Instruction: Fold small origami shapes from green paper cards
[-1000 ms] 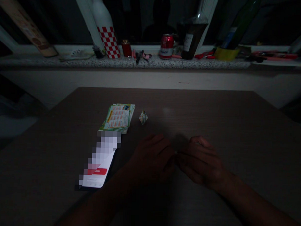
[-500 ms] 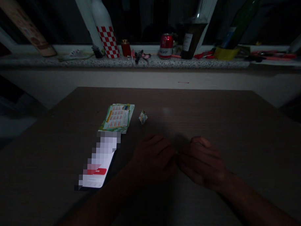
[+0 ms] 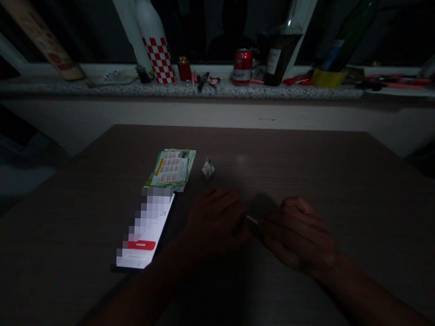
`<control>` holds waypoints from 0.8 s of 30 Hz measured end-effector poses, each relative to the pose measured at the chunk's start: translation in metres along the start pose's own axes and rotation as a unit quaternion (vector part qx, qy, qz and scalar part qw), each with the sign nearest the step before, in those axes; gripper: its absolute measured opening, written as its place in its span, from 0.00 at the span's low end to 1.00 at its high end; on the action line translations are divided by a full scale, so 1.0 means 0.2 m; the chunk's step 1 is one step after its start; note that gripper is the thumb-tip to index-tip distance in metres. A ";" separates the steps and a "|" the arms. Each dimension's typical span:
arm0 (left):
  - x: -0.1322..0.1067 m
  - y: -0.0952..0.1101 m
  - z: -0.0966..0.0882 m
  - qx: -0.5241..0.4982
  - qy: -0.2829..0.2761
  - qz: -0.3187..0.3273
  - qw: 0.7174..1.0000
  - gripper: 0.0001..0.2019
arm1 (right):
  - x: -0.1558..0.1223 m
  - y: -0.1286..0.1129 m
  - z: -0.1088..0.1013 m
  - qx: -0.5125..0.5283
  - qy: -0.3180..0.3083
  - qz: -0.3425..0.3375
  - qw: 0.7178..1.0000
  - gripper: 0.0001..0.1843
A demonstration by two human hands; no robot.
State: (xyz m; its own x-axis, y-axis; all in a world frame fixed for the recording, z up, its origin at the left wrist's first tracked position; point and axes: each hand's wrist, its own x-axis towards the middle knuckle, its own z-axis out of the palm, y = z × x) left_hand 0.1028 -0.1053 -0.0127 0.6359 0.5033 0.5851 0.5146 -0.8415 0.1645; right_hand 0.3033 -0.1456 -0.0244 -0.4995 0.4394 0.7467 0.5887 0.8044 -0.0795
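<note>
We note the left hand (image 3: 215,221) and right hand (image 3: 300,232), fingers pinching a pale strip (image 3: 252,220), apparently paper.

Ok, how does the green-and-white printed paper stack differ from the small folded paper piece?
The stack is larger than the folded piece. The stack lies in flat layers, while the folded piece has a pointed, diamond-like outline. Both rest on the brown table.

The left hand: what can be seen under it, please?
Beneath the left hand, nothing can be made out: the hand itself and dark shadow cover that space. Beside it, a pale sliver shows, reaching to the right hand.
</note>
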 end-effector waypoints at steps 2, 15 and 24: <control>0.00 0.00 0.00 0.001 0.001 -0.002 1.000 0.03 | 0.01 0.00 0.00 -0.006 0.008 0.005 1.000 0.11; -0.03 -0.13 -0.07 0.016 0.029 -0.061 0.998 0.02 | 0.03 0.00 -0.12 -0.003 0.047 0.051 0.998 0.08; -0.05 -0.01 0.02 -0.110 -0.044 -0.044 0.992 0.10 | 0.03 0.01 -0.04 0.050 0.047 0.047 0.997 0.09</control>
State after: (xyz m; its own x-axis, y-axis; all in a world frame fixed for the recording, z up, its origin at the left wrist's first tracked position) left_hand 0.0973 -0.1072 -0.0212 0.6472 0.5839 0.4901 0.4386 -0.8111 0.3870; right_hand 0.3062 -0.1433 -0.0151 -0.3799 0.4788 0.7915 0.5622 0.7990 -0.2135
